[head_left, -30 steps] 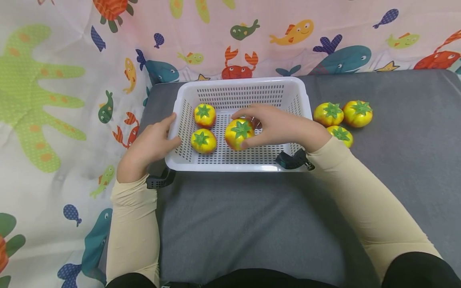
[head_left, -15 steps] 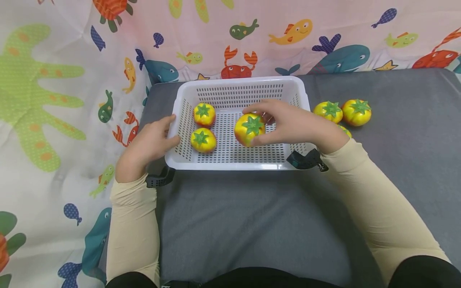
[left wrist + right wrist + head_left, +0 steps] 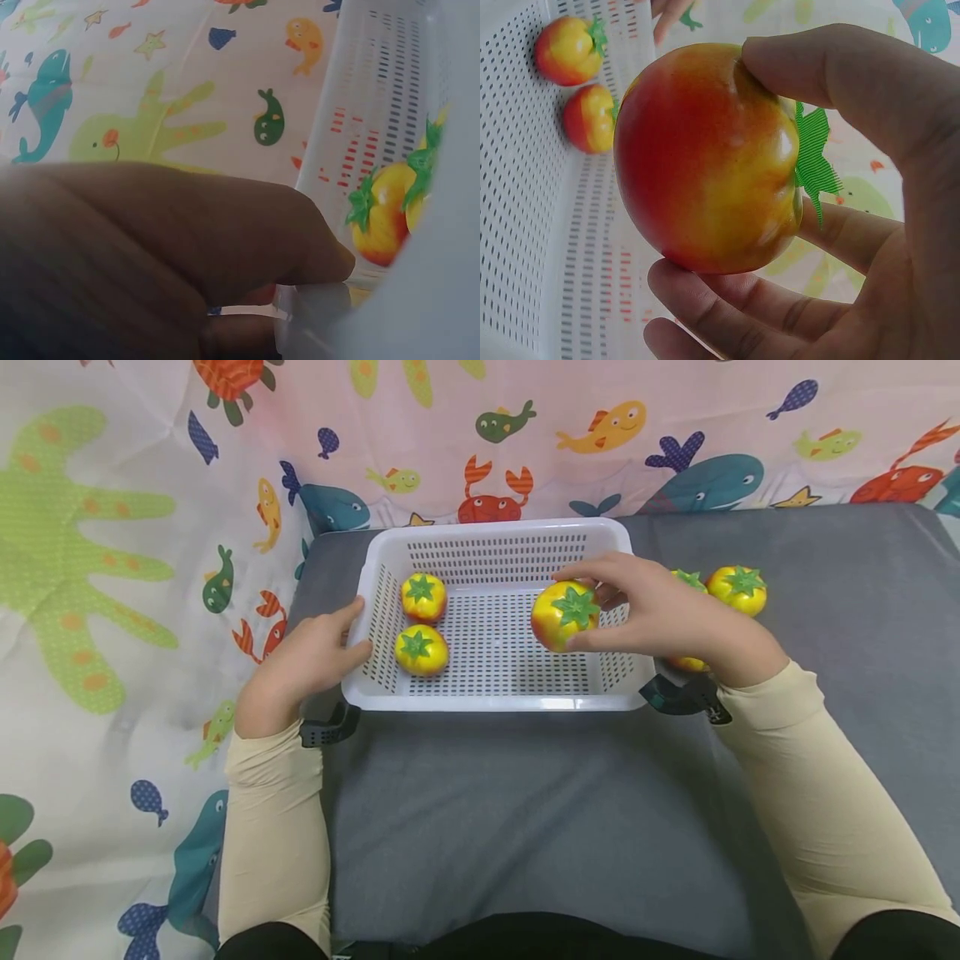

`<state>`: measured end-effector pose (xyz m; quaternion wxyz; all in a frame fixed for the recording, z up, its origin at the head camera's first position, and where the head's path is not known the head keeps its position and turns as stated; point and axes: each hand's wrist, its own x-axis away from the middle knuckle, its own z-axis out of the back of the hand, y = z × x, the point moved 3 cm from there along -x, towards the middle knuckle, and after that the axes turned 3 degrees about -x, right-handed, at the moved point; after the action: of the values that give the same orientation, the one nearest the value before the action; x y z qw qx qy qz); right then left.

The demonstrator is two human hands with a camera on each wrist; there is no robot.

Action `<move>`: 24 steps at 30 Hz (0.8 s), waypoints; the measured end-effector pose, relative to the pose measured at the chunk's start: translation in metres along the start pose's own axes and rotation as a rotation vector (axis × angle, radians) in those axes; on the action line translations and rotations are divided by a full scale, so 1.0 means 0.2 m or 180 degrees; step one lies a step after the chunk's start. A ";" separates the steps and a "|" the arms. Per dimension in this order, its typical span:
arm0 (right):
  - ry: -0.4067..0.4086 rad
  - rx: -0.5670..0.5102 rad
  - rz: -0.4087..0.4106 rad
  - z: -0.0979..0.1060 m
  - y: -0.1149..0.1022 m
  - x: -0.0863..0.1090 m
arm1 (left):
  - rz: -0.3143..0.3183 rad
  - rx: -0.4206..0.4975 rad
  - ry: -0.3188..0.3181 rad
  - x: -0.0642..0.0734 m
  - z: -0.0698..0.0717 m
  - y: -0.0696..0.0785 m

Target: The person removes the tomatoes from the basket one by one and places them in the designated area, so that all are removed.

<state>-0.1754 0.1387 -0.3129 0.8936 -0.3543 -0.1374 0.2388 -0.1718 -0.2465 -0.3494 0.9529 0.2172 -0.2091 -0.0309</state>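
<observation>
A white perforated plastic basket (image 3: 480, 703) stands on the grey table. My left hand (image 3: 303, 664) grips its left rim, thumb on the near side; the left wrist view shows the fingers (image 3: 315, 247) at the rim up close. Over the right end of the basket, my right hand (image 3: 652, 610) holds a yellow-red tomato (image 3: 562, 614) with a green star-shaped leaf top. In the right wrist view the thumb presses the tomato (image 3: 705, 165) from above and fingers support it from below. Another tomato (image 3: 423, 597) and a second tomato (image 3: 422, 650) lie inside the basket at its left.
Right of the basket, a tomato (image 3: 738, 589) lies on the grey cloth (image 3: 847, 635), with others partly hidden behind my right hand and wrist. A curtain with sea animals (image 3: 420, 435) hangs behind and along the left side.
My right hand has moved right with the tomato, from the basket's middle to its right end, now covering more of the tomatoes outside. The left hand stays at the rim.
</observation>
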 end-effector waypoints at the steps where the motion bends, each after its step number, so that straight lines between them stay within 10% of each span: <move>1: 0.0024 0.0012 -0.0011 0.01 0.01 0.01 | -0.0006 -0.0005 -0.0006 0.00 0.00 0.00; 24: 0.0377 0.0071 -0.0302 0.09 0.19 0.25 | -0.0017 0.0081 0.0056 0.00 0.00 0.02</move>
<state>-0.1534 0.1991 -0.3236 0.9144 -0.3509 -0.0983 0.1764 -0.1723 -0.2436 -0.3477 0.9518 0.2302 -0.2006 -0.0289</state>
